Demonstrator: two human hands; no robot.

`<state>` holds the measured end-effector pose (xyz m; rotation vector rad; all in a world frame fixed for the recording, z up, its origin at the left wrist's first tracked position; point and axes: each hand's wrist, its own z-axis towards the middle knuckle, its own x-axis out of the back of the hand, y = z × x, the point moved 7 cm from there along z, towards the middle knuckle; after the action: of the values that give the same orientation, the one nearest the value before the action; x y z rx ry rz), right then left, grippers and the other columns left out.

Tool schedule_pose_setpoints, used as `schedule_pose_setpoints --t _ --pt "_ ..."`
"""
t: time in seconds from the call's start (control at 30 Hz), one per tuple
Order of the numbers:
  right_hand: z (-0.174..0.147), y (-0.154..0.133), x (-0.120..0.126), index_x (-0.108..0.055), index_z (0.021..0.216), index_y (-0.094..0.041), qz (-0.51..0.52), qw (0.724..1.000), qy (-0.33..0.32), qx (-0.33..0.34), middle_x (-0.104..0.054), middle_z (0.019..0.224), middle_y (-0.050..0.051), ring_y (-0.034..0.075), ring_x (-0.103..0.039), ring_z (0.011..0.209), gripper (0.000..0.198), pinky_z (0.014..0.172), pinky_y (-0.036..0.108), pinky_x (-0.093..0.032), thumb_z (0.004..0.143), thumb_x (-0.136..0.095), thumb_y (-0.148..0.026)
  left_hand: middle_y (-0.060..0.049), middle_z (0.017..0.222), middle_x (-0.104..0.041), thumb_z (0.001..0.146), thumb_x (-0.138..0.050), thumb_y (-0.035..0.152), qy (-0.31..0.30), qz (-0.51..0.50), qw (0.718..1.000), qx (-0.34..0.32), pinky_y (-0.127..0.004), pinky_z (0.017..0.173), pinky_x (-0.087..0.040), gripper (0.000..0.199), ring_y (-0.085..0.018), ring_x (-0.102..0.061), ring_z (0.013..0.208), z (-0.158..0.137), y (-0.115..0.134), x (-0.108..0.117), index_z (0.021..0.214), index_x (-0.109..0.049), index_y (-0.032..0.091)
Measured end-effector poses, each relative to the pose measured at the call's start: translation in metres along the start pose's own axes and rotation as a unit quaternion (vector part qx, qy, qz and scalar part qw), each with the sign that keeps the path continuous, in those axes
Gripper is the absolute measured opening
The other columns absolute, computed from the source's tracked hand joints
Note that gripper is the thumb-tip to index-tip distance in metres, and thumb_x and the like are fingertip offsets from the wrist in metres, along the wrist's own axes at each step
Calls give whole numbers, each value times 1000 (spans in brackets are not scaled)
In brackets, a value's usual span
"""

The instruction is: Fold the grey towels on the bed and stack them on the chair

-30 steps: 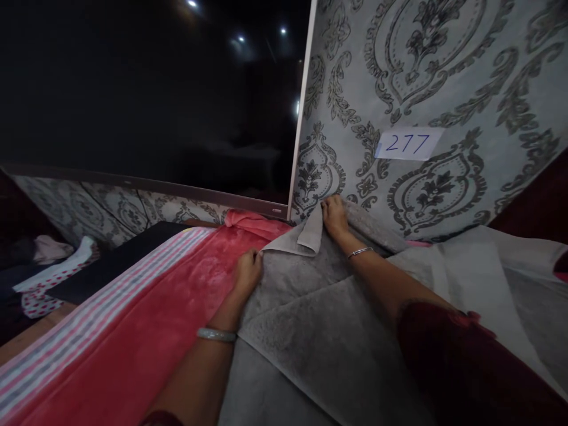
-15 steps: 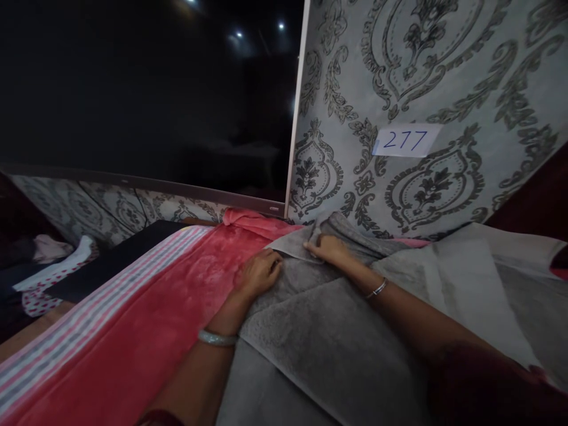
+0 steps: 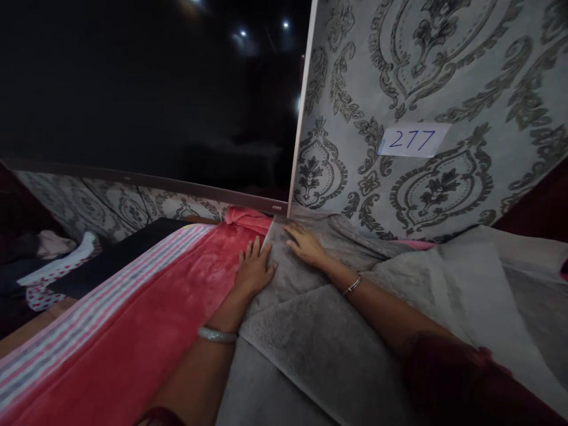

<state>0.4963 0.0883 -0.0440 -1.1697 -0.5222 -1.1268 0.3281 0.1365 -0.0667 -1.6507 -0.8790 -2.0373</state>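
A grey plush blanket [image 3: 310,331] lies spread in front of me with folds across it, partly over a red blanket [image 3: 146,331] that has a striped border on its left. My left hand [image 3: 255,269] rests with fingers spread where the grey edge meets the red cloth. Farther up and to the right, my right hand [image 3: 306,245] lies on the grey blanket near its far corner, fingers stretched out and holding nothing. Toward the wall, the grey cloth is rumpled.
A large dark television screen [image 3: 151,94] stands behind the blankets at left. Patterned wallpaper [image 3: 364,89] bears a paper marked 277 [image 3: 415,140]. A black surface [image 3: 119,254] and a polka-dot cloth [image 3: 48,290] are at left; a pale grey cloth [image 3: 483,296] is at right.
My right hand has let go of the bunched grey fold and moved left, flattening the far corner. My left hand's fingers have uncurled and spread. The grey corner now reaches farther toward the television.
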Motion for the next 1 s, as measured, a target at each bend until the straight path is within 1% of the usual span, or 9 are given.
schedule_pose_setpoints --t 0.07,0.13,0.37,0.47,0.6,0.7,0.8,0.87,1.0 --pt "-11 -1 -21 -41 156 -25 -105 992 -68 10 -30 166 9 29 -21 154 60 123 57 -16 98 -48 -40 -6 171 -10 95 -52 40 7 11 999 -41 -62 123 -18 61 -36 -7 157 -1 6 1 154 -42 27" --pt "-16 2 -31 -32 160 -28 -159 980 -117 0 -23 168 7 28 -17 155 61 122 58 -15 103 -39 -46 -3 170 -18 98 -47 39 -19 12 997 -78 -63 123 -15 57 -35 -11 157 -2 11 -3 153 -42 30" --pt "-9 -5 -27 -30 161 -27 -163 968 -183 -63 -22 168 7 27 -20 154 59 122 54 -20 106 -34 -46 -6 167 -27 100 -37 45 -63 7 996 -64 -63 122 -14 59 -36 -20 154 -1 7 -10 156 -37 26" --pt "-31 -18 -19 -39 157 -26 -150 964 -203 -78 -29 166 8 28 -25 153 57 121 51 -26 104 -40 -45 -6 168 -25 101 -37 47 -67 5 996 -63 -60 123 -14 61 -35 -19 155 -1 7 -10 157 -35 26" --pt "-121 -42 9 -52 150 -24 -77 970 -231 -13 -46 156 8 26 -38 147 52 121 43 -30 103 -43 -44 -6 169 -22 101 -35 48 -75 8 995 -65 -58 124 -12 62 -35 -17 155 -2 7 -12 158 -33 24" --pt "-217 -35 52 -48 152 -31 -80 978 -194 -20 -39 161 5 29 -32 150 54 122 53 -24 101 -41 -49 -7 169 -22 101 -34 46 -84 3 994 -65 -59 124 -12 61 -35 -17 155 -4 7 -10 158 -33 23" --pt "-310 1 105 -54 147 -27 -136 977 -123 -113 -41 160 8 31 -28 152 57 121 52 -28 95 -47 -49 -10 166 -29 101 -38 45 -101 1 993 -63 -60 122 -16 58 -34 -23 153 -7 11 0 154 -39 24" --pt "-360 31 141 -53 147 -20 -193 957 -58 -209 -43 158 14 34 -31 150 64 120 54 -30 88 -52 -46 -13 158 -44 98 -46 45 -110 0 992 -63 -55 120 -26 54 -33 -37 147 -13 17 12 147 -50 22" --pt "-412 54 171 -59 138 -15 -196 932 -19 -306 -61 137 20 36 -56 130 59 111 50 -43 89 -45 -45 -15 133 -66 96 -50 38 -90 0 992 -84 -41 110 -41 38 -28 -58 127 -51 41 43 123 -67 18"
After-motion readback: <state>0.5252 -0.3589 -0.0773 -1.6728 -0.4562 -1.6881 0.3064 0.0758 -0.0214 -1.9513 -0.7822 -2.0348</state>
